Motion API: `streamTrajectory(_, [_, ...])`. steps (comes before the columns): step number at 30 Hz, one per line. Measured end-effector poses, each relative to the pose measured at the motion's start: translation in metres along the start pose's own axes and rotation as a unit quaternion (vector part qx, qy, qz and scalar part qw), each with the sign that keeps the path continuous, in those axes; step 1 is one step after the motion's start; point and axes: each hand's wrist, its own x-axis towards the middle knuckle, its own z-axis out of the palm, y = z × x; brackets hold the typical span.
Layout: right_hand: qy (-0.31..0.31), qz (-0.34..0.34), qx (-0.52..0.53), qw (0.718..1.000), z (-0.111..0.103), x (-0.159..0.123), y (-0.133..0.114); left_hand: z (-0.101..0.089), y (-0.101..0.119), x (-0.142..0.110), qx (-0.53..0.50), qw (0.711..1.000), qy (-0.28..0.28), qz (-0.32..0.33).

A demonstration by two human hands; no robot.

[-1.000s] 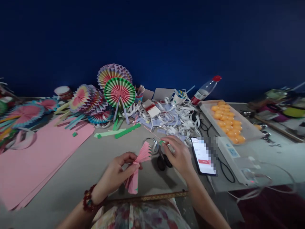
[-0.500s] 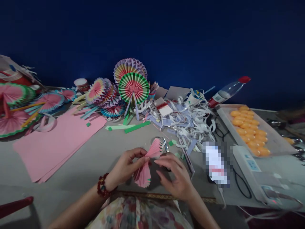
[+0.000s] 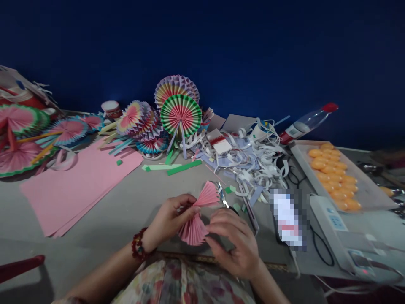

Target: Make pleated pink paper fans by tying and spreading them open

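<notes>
My left hand (image 3: 169,217) pinches the waist of a pleated pink paper fan (image 3: 199,213), which flares out above and below the fingers. My right hand (image 3: 236,242) is curled beside it, its fingertips touching the lower half of the fan. Both hands hover just above the grey table (image 3: 126,202) near its front edge. A bead bracelet (image 3: 137,245) sits on my left wrist.
Pink paper sheets (image 3: 76,185) lie at the left. Finished round fans (image 3: 180,114) stand at the back, with green strips (image 3: 183,166) and a heap of white paper scraps (image 3: 249,160). A phone (image 3: 287,217), a tray of orange pieces (image 3: 335,177), a bottle (image 3: 306,122) and a white device (image 3: 341,230) are at right.
My right hand came back from the scraps beside the phone to the lower half of the fan. The left hand kept its pinch, and the view swung left.
</notes>
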Motion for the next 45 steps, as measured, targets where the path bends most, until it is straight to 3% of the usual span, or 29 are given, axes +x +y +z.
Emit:
streamTrajectory(6, [0.003, 0.030, 0.024, 0.999, -0.003, 0.000, 0.003, -0.003, -0.001, -0.003, -0.001, 1.000, -0.001, 0.011])
streamTrajectory(13, [0.012, 0.065, 0.049, 0.997, -0.007, -0.002, 0.009, -0.009, -0.020, -0.012, -0.014, 1.000, 0.016, -0.007])
streamTrajectory(19, [-0.016, 0.069, 0.043, 0.997, -0.012, 0.004, 0.007, -0.010, -0.020, -0.014, -0.026, 0.999, 0.016, -0.016])
streamTrajectory(29, [-0.097, -0.028, -0.115, 0.988, -0.026, 0.012, 0.014, -0.016, -0.010, -0.017, -0.068, 0.997, 0.005, -0.041])
streamTrajectory(35, [-0.104, -0.035, -0.126, 0.986, -0.032, 0.017, 0.018, -0.018, -0.010, -0.020, -0.120, 0.991, -0.012, -0.064])
streamTrajectory(45, [-0.123, -0.057, -0.144, 0.980, -0.033, 0.024, 0.014, -0.023, 0.001, -0.022, -0.101, 0.992, -0.038, -0.071])
